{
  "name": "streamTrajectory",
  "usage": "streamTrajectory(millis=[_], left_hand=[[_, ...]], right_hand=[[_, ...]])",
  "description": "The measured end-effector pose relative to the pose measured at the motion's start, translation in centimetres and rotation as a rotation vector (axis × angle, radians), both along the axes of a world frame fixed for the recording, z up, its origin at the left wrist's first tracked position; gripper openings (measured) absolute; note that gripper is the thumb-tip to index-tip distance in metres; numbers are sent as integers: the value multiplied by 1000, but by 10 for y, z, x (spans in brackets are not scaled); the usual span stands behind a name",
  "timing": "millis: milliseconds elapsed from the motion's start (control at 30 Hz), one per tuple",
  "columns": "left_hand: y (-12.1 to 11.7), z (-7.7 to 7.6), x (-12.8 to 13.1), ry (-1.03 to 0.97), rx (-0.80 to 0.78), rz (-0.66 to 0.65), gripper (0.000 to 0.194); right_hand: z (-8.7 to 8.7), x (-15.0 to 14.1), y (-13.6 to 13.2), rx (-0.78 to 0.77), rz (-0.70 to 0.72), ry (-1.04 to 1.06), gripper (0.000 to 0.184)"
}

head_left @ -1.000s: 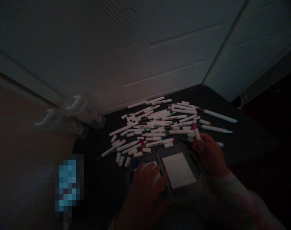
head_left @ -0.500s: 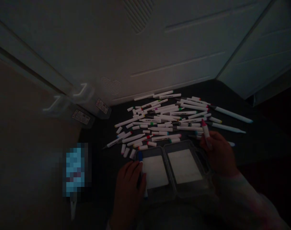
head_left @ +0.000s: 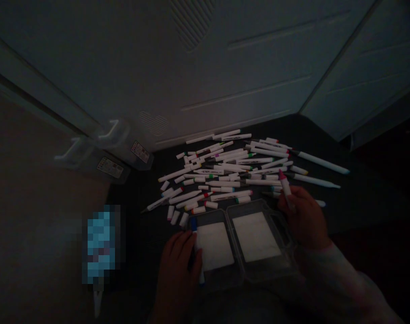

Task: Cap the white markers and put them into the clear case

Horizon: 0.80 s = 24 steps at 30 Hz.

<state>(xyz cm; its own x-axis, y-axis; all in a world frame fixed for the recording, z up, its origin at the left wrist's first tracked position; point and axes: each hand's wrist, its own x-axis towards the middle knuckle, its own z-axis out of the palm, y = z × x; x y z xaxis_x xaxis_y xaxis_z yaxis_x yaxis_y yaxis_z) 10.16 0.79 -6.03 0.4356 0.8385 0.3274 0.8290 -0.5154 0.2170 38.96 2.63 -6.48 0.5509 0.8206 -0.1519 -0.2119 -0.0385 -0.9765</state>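
Observation:
A clear plastic case (head_left: 230, 240) lies open flat like a book, each half holding a white card. Along the inside of its left wall lies a white marker with blue ends (head_left: 195, 227). My left hand (head_left: 178, 258) is closed around this marker at the case's left edge, fingers on one side and thumb on the other. Above the case's right half, my right hand (head_left: 304, 216) grips a white marker with a pink end (head_left: 285, 184), its pink end pointing up. Beyond the case spreads a heap of white markers and loose caps (head_left: 230, 182).
Two clear cases with handles (head_left: 123, 141) and printed labels stand at the left against the pale panel (head_left: 245, 81). A blurred-out blue patch (head_left: 100, 245) shows at the lower left. The dark table (head_left: 367, 198) extends to the right.
My left hand has moved left from over the card to the case's left edge, around the blue-ended marker. My right hand keeps the pink-ended marker. The view has shifted a little.

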Motion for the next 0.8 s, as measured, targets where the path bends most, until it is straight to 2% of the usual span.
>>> streamTrajectory(millis=[233, 567, 800], left_hand=[[3, -5, 1, -21, 60, -22, 23], [7, -4, 6, -81, 15, -10, 22], [6, -9, 6, -140, -47, 21, 22]], right_hand=[[0, -1, 0, 11, 8, 4, 11], [6, -3, 1, -14, 19, -33, 12], [9, -2, 0, -30, 8, -68, 10]])
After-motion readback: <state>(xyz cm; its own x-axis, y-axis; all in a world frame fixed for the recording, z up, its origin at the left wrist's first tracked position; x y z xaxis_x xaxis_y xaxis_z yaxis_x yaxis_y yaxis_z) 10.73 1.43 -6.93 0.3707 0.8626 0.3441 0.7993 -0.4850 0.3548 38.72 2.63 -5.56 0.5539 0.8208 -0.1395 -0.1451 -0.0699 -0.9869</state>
